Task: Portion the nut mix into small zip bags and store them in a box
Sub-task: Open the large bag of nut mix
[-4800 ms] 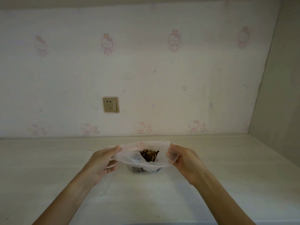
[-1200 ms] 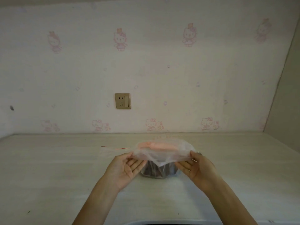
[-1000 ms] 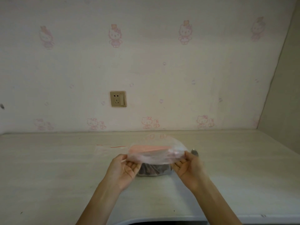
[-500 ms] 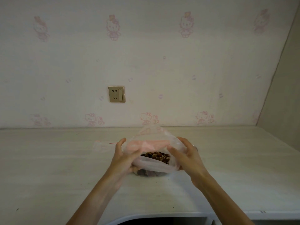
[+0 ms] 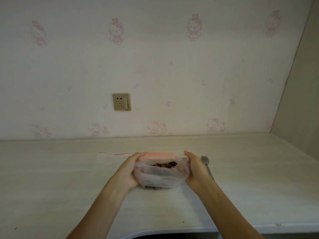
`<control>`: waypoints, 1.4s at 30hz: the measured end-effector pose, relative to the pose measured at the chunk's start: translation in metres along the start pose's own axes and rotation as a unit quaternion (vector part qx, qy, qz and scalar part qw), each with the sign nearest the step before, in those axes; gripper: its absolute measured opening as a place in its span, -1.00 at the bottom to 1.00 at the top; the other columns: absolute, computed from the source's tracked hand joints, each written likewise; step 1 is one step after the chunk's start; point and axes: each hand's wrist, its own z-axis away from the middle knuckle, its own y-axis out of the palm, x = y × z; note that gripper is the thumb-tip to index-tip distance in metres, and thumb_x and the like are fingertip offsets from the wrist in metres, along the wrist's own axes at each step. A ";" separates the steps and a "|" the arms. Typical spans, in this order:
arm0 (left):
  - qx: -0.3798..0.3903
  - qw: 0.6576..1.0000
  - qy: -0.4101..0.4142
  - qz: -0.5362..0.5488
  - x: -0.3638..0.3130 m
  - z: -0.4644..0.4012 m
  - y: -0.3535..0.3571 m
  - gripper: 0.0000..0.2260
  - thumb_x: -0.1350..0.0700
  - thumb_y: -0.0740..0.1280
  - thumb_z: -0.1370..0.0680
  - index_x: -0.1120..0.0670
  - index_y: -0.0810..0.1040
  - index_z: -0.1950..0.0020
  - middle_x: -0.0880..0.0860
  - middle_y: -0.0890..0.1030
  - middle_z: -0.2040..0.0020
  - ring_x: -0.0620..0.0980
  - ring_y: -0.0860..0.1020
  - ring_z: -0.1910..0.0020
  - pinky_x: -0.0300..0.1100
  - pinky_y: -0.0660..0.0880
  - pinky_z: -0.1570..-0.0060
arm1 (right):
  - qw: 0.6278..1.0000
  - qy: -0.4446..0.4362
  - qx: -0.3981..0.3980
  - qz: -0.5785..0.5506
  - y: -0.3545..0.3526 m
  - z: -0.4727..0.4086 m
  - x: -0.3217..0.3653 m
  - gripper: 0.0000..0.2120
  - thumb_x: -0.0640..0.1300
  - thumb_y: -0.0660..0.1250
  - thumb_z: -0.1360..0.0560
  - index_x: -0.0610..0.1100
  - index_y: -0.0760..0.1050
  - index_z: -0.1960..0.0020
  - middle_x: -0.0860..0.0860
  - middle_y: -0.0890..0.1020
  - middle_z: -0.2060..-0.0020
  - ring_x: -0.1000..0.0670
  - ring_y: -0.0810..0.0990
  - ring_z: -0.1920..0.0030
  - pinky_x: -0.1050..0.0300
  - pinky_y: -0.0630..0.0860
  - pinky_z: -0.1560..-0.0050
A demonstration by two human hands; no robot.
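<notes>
A clear plastic bag (image 5: 160, 178) holding brown nut mix (image 5: 164, 165) stands on the pale table (image 5: 69, 178) in front of me. Its mouth is open at the top. A flat pink piece (image 5: 157, 156) shows at the bag's far upper edge; I cannot tell whether it lies in the bag or behind it. My left hand (image 5: 128, 171) cups the bag's left side with fingers curled round it. My right hand (image 5: 196, 169) grips the right side the same way. A dark container seems to sit under the bag, mostly hidden.
A metal spoon (image 5: 205, 161) lies on the table just right of my right hand. Flat clear zip bags with a red strip (image 5: 112, 156) lie left of the bag. A wall socket (image 5: 121, 102) is behind. The table's front edge (image 5: 241, 228) curves in near me.
The bag came down from being held up in the air and now rests low on the table. Both hands slid from its mouth to its sides.
</notes>
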 end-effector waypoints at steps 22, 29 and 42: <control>-0.039 0.963 0.099 -0.249 0.013 0.035 -0.021 -0.83 0.07 0.41 -0.63 0.15 0.68 -0.10 0.06 0.76 0.17 0.05 0.76 0.16 -0.06 0.67 0.20 | 0.963 -0.071 0.017 0.259 -0.035 0.024 -0.003 -0.78 -0.16 0.31 -0.66 -0.31 0.63 -0.06 -0.27 0.73 0.08 -0.07 0.71 0.25 0.10 0.61 0.23; 0.053 0.980 -0.018 0.189 0.025 0.029 -0.024 -0.83 0.30 0.23 -0.67 0.33 0.56 -0.18 0.32 0.72 -0.03 0.20 0.75 0.11 0.04 0.72 0.24 | 0.984 0.037 0.081 -0.157 -0.040 0.012 -0.017 -0.77 -0.29 0.16 -0.69 -0.38 0.54 -0.19 -0.29 0.73 0.01 -0.16 0.77 0.13 -0.05 0.72 0.05; -0.059 0.965 0.118 -0.227 0.022 0.026 -0.016 -0.60 0.05 0.38 -0.63 0.04 0.37 -0.43 0.13 0.68 -0.11 0.11 0.74 0.03 -0.04 0.70 0.14 | 0.975 -0.098 -0.010 0.200 -0.040 0.010 -0.016 -0.57 -0.15 0.41 -0.55 0.07 0.38 -0.35 -0.08 0.58 -0.11 -0.14 0.64 -0.11 -0.12 0.68 -0.03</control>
